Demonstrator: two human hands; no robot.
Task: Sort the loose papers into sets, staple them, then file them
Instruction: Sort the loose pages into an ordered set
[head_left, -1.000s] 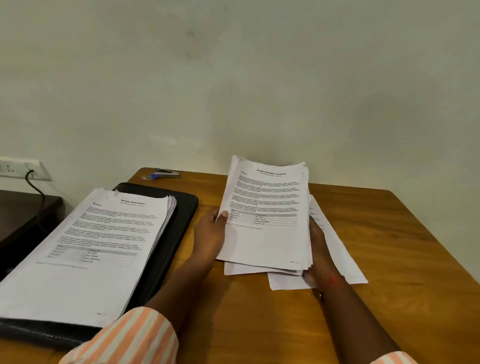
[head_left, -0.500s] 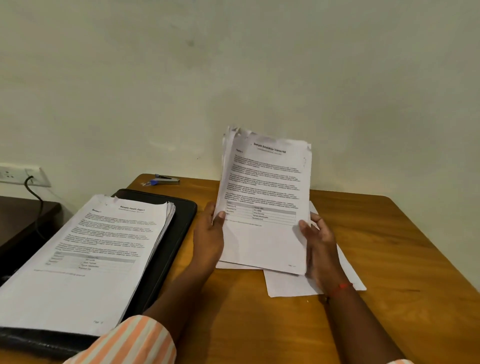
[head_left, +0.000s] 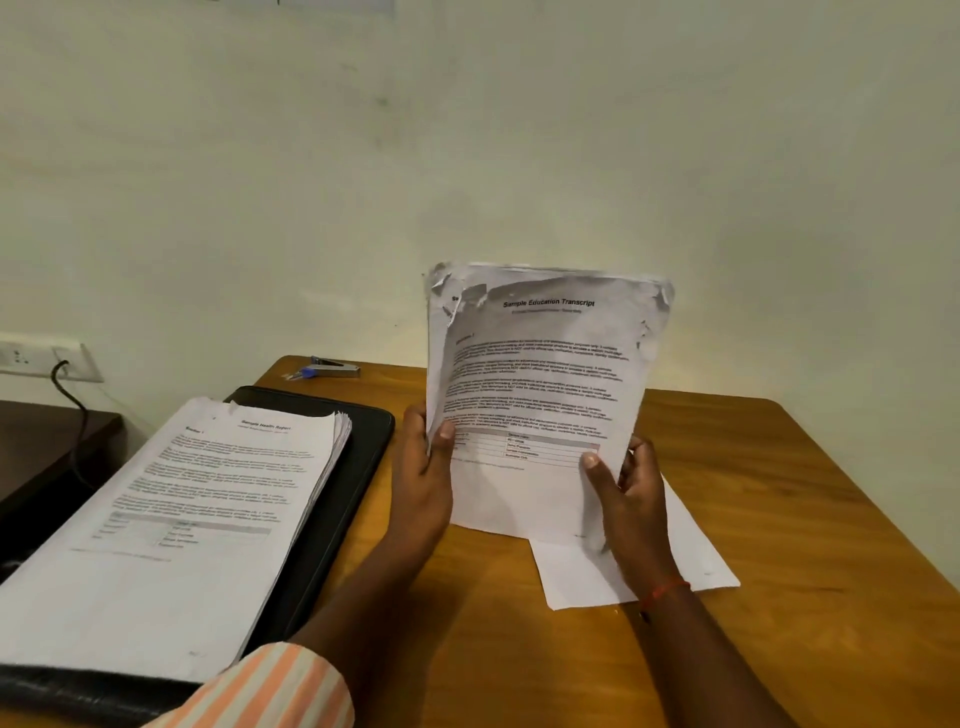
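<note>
I hold a set of printed papers (head_left: 540, 374) headed "Sample Education Transcript" upright above the wooden table (head_left: 779, 519). My left hand (head_left: 423, 478) grips its left edge, thumb on the front. My right hand (head_left: 628, 493) grips its lower right edge, thumb on the front. The top corners of the sheets are curled and torn. Beneath the set, a loose white sheet (head_left: 691, 566) lies flat on the table. A thick stack of papers (head_left: 171, 519) headed "Sample Health Report" rests on an open black folder (head_left: 358, 457) at the left. A stapler (head_left: 332, 368) lies at the table's far left corner.
A plain wall (head_left: 519, 156) stands right behind the table. A wall socket (head_left: 41, 358) with a black cable sits at the left, above a dark side table (head_left: 41, 441). Bare wood shows at the table's right and front.
Both hands have raised the transcript set from lying near the table to standing upright. My right thumb has come round to the front. One loose sheet stayed on the table.
</note>
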